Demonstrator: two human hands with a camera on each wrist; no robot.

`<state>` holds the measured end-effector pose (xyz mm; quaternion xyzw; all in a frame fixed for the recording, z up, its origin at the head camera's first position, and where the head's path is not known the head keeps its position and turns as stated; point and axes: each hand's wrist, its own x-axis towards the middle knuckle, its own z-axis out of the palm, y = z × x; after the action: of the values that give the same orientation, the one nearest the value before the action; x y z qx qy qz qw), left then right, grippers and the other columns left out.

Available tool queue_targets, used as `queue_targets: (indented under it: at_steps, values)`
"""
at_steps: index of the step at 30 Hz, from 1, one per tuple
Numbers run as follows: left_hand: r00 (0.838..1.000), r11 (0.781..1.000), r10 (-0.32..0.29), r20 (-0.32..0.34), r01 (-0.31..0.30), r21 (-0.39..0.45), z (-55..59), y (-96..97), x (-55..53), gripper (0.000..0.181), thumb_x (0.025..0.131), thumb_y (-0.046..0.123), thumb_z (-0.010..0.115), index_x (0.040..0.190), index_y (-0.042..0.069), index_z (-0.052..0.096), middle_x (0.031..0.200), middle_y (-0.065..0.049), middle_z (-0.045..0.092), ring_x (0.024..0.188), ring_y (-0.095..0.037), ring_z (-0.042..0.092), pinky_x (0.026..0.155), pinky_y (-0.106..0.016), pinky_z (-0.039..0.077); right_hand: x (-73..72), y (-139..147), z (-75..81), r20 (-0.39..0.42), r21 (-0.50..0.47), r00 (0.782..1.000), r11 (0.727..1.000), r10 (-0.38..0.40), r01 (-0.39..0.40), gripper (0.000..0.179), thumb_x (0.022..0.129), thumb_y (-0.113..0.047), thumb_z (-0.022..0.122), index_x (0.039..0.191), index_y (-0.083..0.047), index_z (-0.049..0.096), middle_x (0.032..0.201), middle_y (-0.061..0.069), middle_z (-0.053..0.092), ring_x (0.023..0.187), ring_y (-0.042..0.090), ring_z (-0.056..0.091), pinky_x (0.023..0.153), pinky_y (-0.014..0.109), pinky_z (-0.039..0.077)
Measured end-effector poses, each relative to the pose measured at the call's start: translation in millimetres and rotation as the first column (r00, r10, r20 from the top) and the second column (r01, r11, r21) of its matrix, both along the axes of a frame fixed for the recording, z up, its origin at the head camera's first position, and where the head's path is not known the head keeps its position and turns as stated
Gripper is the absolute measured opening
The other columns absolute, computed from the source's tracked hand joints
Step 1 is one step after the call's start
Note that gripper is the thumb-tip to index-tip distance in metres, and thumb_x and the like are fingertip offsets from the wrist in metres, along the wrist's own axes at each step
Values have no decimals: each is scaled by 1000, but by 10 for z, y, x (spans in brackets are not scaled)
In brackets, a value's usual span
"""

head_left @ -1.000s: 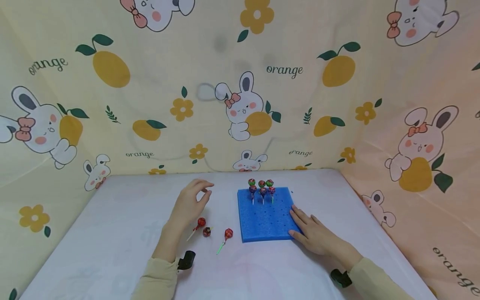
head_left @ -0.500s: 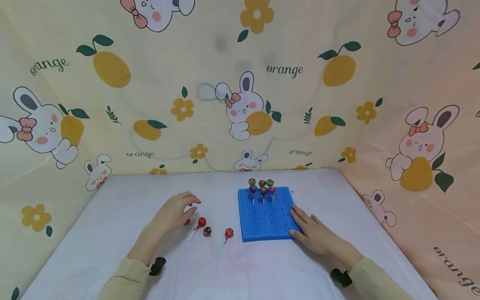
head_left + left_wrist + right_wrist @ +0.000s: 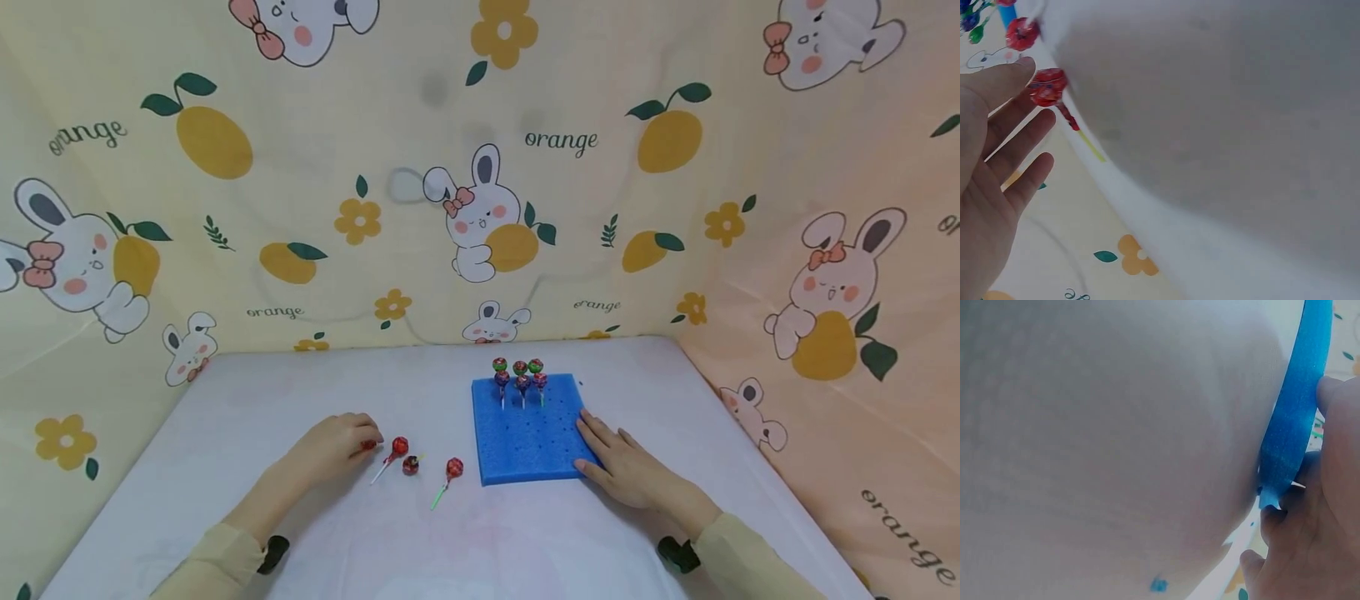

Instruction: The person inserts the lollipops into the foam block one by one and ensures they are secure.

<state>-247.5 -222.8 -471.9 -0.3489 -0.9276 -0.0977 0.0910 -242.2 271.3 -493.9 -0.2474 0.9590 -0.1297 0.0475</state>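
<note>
At the left of the loose candies, my left hand [image 3: 337,442] has its thumb and forefinger at the head of a red-wrapped lollipop [image 3: 1047,87]. Its yellow stick points away from the palm in the left wrist view, while the other fingers are spread. Close by lie a red lollipop with a white stick [image 3: 400,447], a dark-wrapped one [image 3: 410,466] and a red one with a green stick [image 3: 454,468]. My right hand [image 3: 622,462] rests with extended fingers on the right edge of a blue foam block [image 3: 517,450]. Several lollipops [image 3: 522,382] stand upright in its back rows.
The block's top has rows of small holes. A white cloth covers the table [image 3: 420,550], with patterned fabric [image 3: 315,167] rising behind and at both sides. A blue scrap [image 3: 1159,585] shows in the right wrist view.
My left hand has moved left and down to the leftmost red lollipop, its fingers drawing in around the candy. The right hand stays on the block's edge.
</note>
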Motion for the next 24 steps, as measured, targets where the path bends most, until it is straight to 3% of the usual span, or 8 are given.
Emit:
queue_targets:
  at_steps: [9,24]
  values:
    - [999,999,39,1,-39,-23,-63,-48,51,17,87,3,82,102,9,79,101,-3,72,92,-23,71,85,-41,61,5,-15,20,5,11,1000,1000,-9,9,76,108,-50,48,162,1,29,170,22,19,153,45,27,119,70,22]
    - [999,998,53,-4,-52,28,-69,-50,53,17,87,0,81,101,9,79,100,-3,72,90,-22,71,84,-41,61,-5,-17,13,21,24,1000,1000,-20,19,78,108,-53,48,162,-1,28,171,21,18,154,44,26,120,70,22]
